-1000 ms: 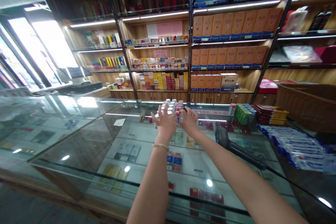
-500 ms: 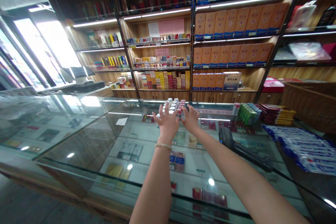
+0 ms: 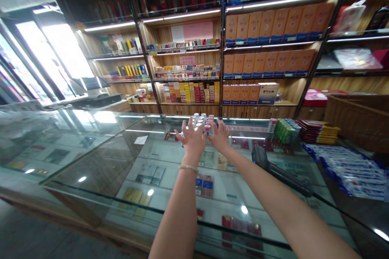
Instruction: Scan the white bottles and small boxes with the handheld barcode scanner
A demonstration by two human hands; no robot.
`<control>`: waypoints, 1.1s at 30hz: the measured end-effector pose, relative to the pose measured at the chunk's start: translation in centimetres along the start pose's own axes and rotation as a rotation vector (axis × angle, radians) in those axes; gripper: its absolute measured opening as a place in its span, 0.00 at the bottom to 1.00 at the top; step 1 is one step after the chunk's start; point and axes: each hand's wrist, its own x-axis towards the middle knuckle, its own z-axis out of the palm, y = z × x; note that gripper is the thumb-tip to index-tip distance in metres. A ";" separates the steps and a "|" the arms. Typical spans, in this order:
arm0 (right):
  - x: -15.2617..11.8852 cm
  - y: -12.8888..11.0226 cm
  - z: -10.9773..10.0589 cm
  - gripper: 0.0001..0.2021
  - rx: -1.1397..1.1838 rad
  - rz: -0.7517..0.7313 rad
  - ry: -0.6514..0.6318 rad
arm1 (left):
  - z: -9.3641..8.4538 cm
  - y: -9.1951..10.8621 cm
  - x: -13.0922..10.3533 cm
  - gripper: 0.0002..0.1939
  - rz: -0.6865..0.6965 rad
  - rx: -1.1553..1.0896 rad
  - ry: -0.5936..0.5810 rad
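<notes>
A cluster of several small containers with white lids [image 3: 199, 119] stands on the glass counter [image 3: 170, 151], with a few red-and-white ones [image 3: 208, 129] along its right side. My left hand [image 3: 193, 141], with a beaded bracelet at the wrist, is at the near left side of the cluster, fingers spread. At the right side is my right hand [image 3: 220, 135], its fingers apart and bent toward the red-and-white containers. Whether the fingertips touch the containers I cannot tell. My hands hide part of the cluster.
A black barcode scanner [image 3: 279, 172] with a cable lies right of my right arm. Beyond it are blue-and-white packets [image 3: 346, 168], green packs [image 3: 287, 130], red and yellow packs [image 3: 317, 130] and a wicker basket [image 3: 358, 123]. A white paper slip [image 3: 141, 140] lies left.
My right hand's fingers have opened a little and moved slightly off the near red-and-white container, which shows more now. My left hand has shifted slightly left.
</notes>
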 end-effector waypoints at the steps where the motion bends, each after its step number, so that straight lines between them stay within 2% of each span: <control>1: 0.1 0.0 -0.4 0.33 -0.006 -0.004 -0.010 | 0.1 0.0 0.0 0.20 -0.001 -0.004 0.011; 6: 0.1 0.6 -3.2 0.36 -0.096 -0.019 -0.054 | 0.3 0.4 0.0 0.25 -0.012 -0.035 0.037; 13: -0.7 2.0 -6.5 0.38 -0.210 -0.060 -0.071 | 0.3 1.5 -0.2 0.30 0.037 -0.061 0.011; 18: -0.9 2.7 -8.5 0.37 -0.210 -0.041 -0.092 | 0.5 2.1 -0.4 0.30 0.078 -0.072 0.021; 23: -1.5 4.0 -11.4 0.33 -0.238 -0.049 -0.077 | 0.8 2.9 -0.6 0.28 0.134 -0.120 0.074; 29: -3.9 6.7 -15.1 0.31 -0.274 -0.027 -0.058 | 0.9 4.5 -1.3 0.25 0.236 -0.183 0.093; 33: -5.5 8.7 -16.5 0.31 -0.315 -0.003 -0.042 | 0.7 5.5 -1.7 0.24 0.279 -0.203 0.108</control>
